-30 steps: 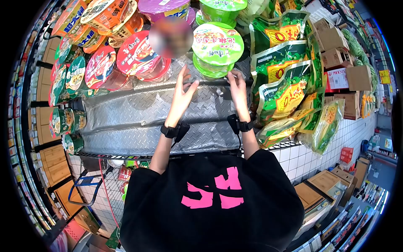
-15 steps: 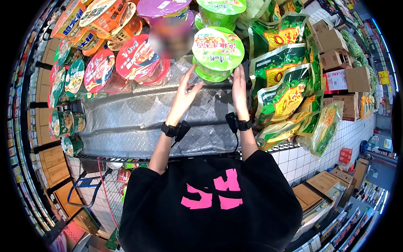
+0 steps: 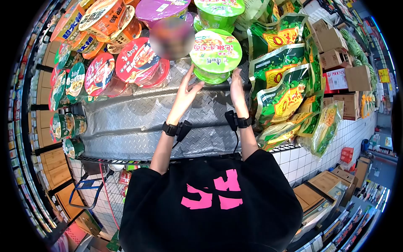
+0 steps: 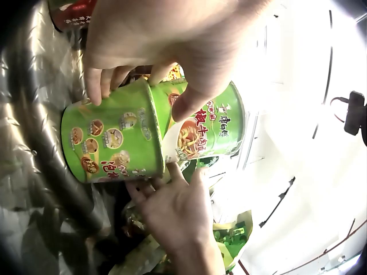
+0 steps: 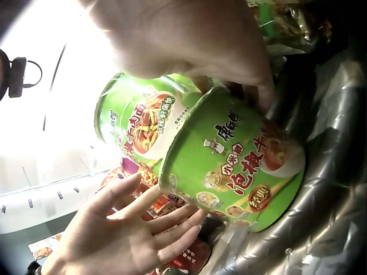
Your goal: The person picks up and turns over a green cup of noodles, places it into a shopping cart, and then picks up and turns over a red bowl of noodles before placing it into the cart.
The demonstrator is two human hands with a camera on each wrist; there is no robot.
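Green noodle bowl (image 3: 215, 52) is being squeezed between left hand (image 3: 183, 97) and right hand (image 3: 236, 90), fingers straight. Likely light, crushable; sidewalls being held.

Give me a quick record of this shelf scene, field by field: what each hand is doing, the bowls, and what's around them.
Place: steel tread-plate shelf in a shop
Left hand: fingers spread, touching one side of the lower green noodle bowl
Right hand: fingers fairly straight, against the opposite side of that bowl
Stacked on it: upper green noodle bowl, lid towards the head camera
Beside the left hand: red noodle bowls
Beside the right hand: green snack bags
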